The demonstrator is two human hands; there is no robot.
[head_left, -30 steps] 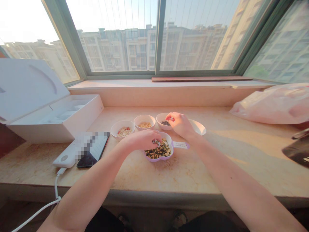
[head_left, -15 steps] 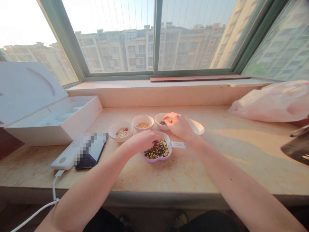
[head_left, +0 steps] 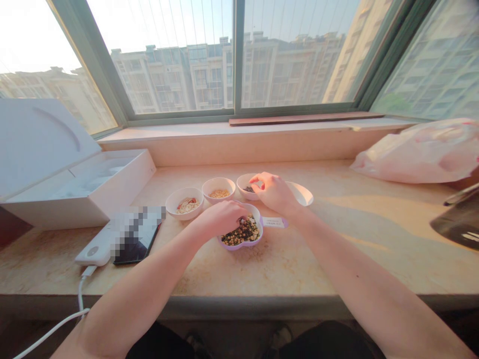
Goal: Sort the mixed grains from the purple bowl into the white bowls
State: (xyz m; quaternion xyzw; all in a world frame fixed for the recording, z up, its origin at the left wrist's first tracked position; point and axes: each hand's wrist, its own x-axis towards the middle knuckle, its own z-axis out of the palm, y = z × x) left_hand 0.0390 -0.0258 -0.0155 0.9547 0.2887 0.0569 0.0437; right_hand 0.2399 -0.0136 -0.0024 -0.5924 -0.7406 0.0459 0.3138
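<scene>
Three white bowls [head_left: 219,201] — one purple dish [head_left: 239,246], probably one white saucer [head_left: 304,195]; two hands: left hand [head_left: 220,219], right hand [head_left: 275,193].

A pale stone window sill [head_left: 299,269] carries it all; an open white box [head_left: 112,192] sits at its left end; a white power bank [head_left: 92,253] lies just beside a dark phone [head_left: 129,257]; three small white bowls [head_left: 184,212] stand in a row behind a purple flower-shaped bowl [head_left: 239,245] of mixed beans; a white saucer [head_left: 302,195] lies to the right; a pale plastic bag [head_left: 419,154] slumps at the far right.
</scene>
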